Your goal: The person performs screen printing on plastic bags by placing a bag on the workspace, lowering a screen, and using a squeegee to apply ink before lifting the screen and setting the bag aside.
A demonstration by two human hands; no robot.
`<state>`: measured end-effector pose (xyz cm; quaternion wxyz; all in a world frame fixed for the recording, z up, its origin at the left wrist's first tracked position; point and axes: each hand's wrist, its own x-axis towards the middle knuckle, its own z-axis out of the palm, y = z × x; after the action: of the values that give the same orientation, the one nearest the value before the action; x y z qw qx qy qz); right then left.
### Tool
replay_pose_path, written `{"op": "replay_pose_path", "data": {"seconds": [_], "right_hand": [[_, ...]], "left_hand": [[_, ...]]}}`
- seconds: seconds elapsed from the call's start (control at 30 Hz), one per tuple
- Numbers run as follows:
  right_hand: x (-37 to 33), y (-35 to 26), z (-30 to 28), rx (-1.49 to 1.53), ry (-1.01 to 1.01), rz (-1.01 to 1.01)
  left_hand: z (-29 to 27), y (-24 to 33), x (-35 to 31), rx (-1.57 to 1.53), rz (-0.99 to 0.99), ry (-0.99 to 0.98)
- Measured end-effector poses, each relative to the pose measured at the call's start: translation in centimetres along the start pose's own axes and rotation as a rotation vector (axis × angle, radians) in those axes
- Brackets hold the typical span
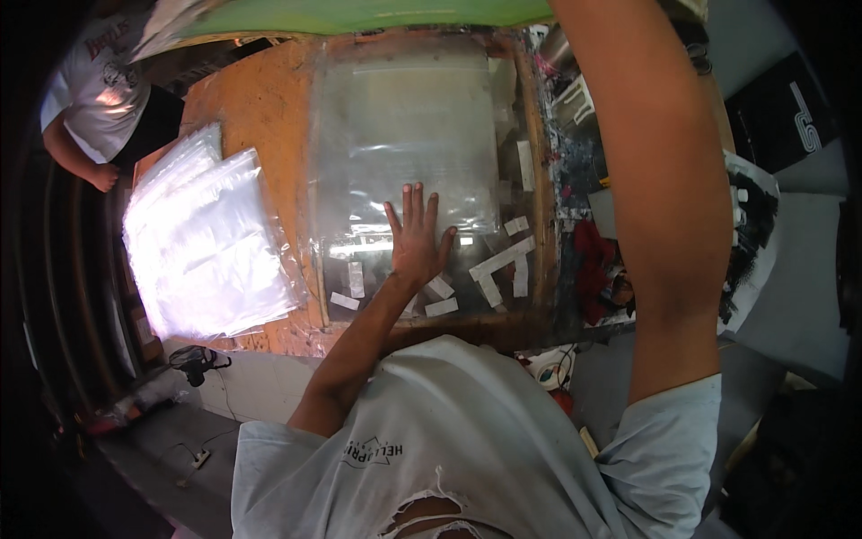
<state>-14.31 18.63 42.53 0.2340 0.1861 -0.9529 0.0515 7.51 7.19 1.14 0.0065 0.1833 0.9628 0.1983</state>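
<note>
My left hand [417, 241] lies flat with fingers spread on the near part of a clear plastic bag [422, 117]. That bag rests on a transparent sheet set on the wooden table [260, 99]. Around my wrist, strips of pale tape [501, 258] are stuck to the sheet, two of them meeting in a corner shape. My right arm [673, 180] stretches up along the right side and leaves the picture at the top, so its hand is out of sight. A green panel [359, 20] spans the far edge, above the bag.
A stack of clear plastic bags [215, 242] lies on the table's left side. Right of the sheet are a red cloth [593, 260] and paint-stained clutter. Another person [103, 90] stands at the far left. A power strip [200, 458] sits low at the left.
</note>
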Motion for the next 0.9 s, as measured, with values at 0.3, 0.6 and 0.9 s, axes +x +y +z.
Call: {"op": "replay_pose_path", "data": {"seconds": [0.3, 0.6, 0.9], "right_hand": [[-13.5, -5.5, 5.4, 0.170, 0.210, -0.015], [-22.6, -2.7, 19.4, 0.399, -0.188, 0.100], [-9.1, 4.8, 36.0, 0.003, 0.022, 0.070]], "left_hand": [[-16.0, 3.7, -2.0, -1.115, -0.089, 0.435], [-7.9, -0.7, -10.8, -2.151, -1.091, 0.163], [-7.0, -0.3, -9.8, -2.060, -1.271, 0.236]]}}
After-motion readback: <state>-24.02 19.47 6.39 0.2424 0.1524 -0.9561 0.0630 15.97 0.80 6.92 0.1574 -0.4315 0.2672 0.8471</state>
